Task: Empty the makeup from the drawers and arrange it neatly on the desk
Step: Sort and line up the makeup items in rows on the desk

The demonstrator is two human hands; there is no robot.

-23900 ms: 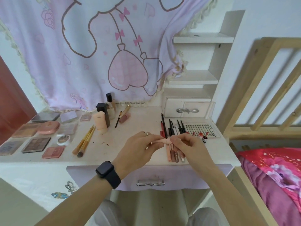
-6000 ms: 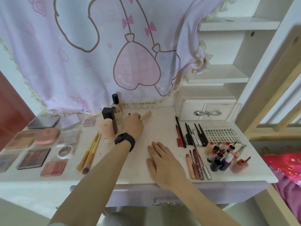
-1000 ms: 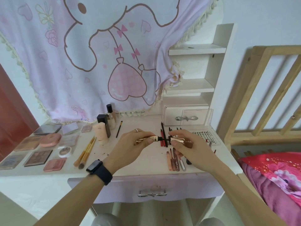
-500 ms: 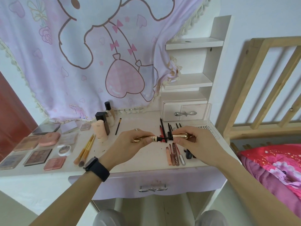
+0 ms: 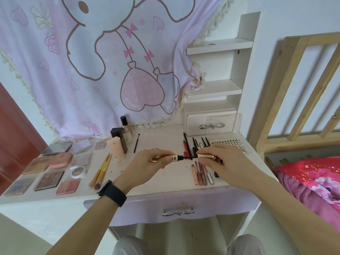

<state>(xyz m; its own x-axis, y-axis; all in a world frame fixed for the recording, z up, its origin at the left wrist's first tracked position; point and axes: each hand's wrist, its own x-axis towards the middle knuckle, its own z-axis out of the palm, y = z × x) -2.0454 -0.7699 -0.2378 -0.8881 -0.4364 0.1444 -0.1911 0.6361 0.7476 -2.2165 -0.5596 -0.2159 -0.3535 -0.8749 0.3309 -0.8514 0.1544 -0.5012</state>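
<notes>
Above the desk (image 5: pixel 165 179), both hands' grips hold a gold mascara (image 5: pixel 161 158), pulled apart.

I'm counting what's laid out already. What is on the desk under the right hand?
Under the right hand, a row of lip-gloss tubes pokes out, with pencils behind. Anything beneath the palm is covered.
</notes>
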